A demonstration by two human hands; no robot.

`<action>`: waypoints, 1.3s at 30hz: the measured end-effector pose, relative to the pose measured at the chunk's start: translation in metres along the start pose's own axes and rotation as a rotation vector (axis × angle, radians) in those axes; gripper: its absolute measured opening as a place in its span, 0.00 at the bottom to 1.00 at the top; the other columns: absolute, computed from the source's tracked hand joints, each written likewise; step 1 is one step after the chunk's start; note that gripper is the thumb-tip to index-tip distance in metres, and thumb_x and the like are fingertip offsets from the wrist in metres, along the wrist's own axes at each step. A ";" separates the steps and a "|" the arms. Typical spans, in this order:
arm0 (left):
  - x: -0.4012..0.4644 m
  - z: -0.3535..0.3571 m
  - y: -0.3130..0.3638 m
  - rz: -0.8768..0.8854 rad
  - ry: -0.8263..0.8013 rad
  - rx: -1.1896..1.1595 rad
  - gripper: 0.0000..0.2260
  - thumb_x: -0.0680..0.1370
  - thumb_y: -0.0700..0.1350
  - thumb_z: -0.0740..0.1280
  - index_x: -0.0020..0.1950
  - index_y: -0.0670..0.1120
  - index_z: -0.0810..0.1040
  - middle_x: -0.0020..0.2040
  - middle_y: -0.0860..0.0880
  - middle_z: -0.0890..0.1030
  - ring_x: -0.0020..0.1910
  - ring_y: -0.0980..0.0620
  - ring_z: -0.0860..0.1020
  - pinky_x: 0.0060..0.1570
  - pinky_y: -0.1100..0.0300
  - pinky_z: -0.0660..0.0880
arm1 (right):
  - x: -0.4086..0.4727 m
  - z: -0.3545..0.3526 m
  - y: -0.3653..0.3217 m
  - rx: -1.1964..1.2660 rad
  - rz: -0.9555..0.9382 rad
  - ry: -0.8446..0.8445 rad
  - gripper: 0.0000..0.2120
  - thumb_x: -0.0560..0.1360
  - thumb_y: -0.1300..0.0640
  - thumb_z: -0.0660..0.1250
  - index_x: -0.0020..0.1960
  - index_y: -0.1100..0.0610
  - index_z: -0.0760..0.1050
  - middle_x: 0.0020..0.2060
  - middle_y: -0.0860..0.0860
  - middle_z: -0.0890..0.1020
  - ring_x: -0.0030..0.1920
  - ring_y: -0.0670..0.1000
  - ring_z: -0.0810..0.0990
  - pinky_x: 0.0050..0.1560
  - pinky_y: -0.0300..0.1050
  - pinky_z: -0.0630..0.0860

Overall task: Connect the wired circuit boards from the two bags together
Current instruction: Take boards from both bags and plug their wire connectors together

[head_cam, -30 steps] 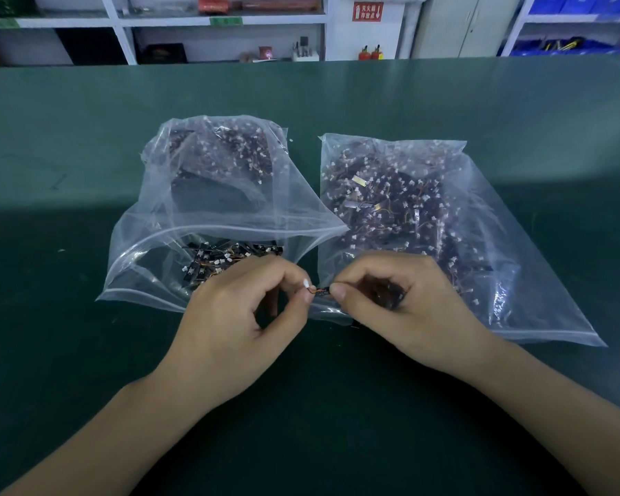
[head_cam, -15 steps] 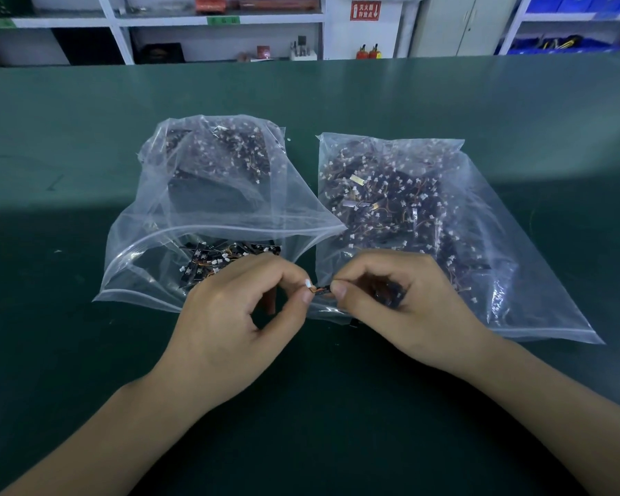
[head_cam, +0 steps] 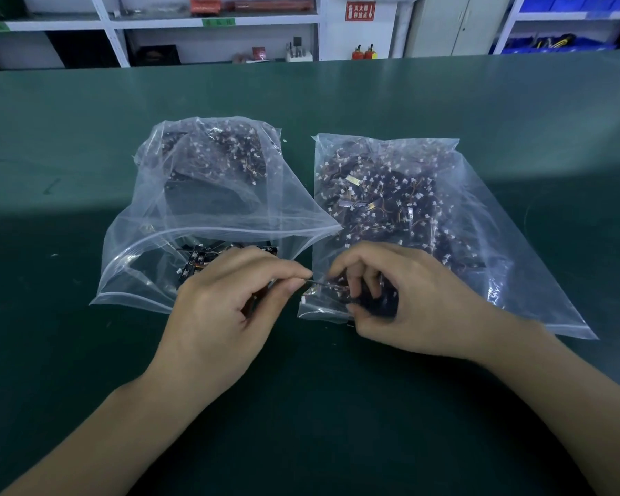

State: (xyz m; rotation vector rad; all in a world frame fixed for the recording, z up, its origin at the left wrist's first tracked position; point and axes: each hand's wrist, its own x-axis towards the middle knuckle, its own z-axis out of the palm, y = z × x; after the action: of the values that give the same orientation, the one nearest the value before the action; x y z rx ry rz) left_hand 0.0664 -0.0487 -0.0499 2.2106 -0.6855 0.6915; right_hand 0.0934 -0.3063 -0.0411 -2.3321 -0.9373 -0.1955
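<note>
Two clear zip bags lie side by side on the green table. The left bag [head_cam: 208,195] and the right bag [head_cam: 480,223] each hold several small dark wired circuit boards with white connectors. My left hand [head_cam: 226,316] pinches a thin wire end between thumb and forefinger in front of the left bag's mouth. My right hand [head_cam: 408,302] curls round a small dark wired board [head_cam: 376,298] at the right bag's near left corner. The fingertips of both hands almost meet over a wire [head_cam: 317,281] stretched between them; the connectors there are too small to make out.
The green table [head_cam: 337,424] stretches wide around the bags. Beyond its far edge stand white shelves [head_cam: 212,23] with boxes, two small red extinguishers [head_cam: 364,53] and blue bins [head_cam: 552,41] at the right.
My hands have drawn slightly apart; the right forefinger has lifted back and its other fingers have curled round the dark board. The white connector at the left thumb tip is no longer visible.
</note>
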 end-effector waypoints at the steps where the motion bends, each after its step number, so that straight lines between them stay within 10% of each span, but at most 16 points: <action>1: 0.000 0.001 0.000 0.020 -0.009 -0.007 0.06 0.82 0.43 0.72 0.56 0.46 0.88 0.48 0.54 0.84 0.47 0.51 0.83 0.46 0.56 0.78 | 0.000 0.000 0.000 0.015 -0.003 -0.015 0.21 0.71 0.56 0.76 0.63 0.46 0.78 0.44 0.41 0.79 0.43 0.50 0.80 0.44 0.47 0.80; 19: 0.000 0.005 0.003 0.111 -0.006 -0.045 0.03 0.80 0.43 0.77 0.50 0.44 0.90 0.45 0.53 0.83 0.43 0.54 0.81 0.44 0.63 0.74 | 0.003 0.000 -0.002 0.209 0.041 0.146 0.16 0.73 0.69 0.76 0.56 0.54 0.81 0.40 0.47 0.82 0.35 0.53 0.79 0.38 0.32 0.70; 32: 0.002 0.021 0.008 0.264 -0.118 0.410 0.05 0.83 0.51 0.73 0.49 0.54 0.89 0.36 0.52 0.73 0.34 0.52 0.76 0.25 0.55 0.72 | 0.002 0.003 -0.007 0.262 0.019 0.143 0.16 0.72 0.69 0.76 0.54 0.53 0.81 0.40 0.45 0.82 0.34 0.51 0.79 0.37 0.33 0.71; 39: 0.001 0.012 0.009 0.034 -0.083 0.168 0.10 0.84 0.53 0.68 0.46 0.52 0.84 0.35 0.58 0.77 0.33 0.57 0.76 0.30 0.56 0.74 | 0.002 0.002 -0.008 0.225 0.044 0.093 0.15 0.71 0.67 0.75 0.53 0.53 0.81 0.38 0.44 0.81 0.33 0.51 0.78 0.38 0.32 0.70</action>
State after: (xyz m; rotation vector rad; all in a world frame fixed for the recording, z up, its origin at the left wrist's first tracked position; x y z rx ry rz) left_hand 0.0649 -0.0631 -0.0519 2.3974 -0.7317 0.7001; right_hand 0.0899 -0.2994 -0.0384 -2.1163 -0.8173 -0.1702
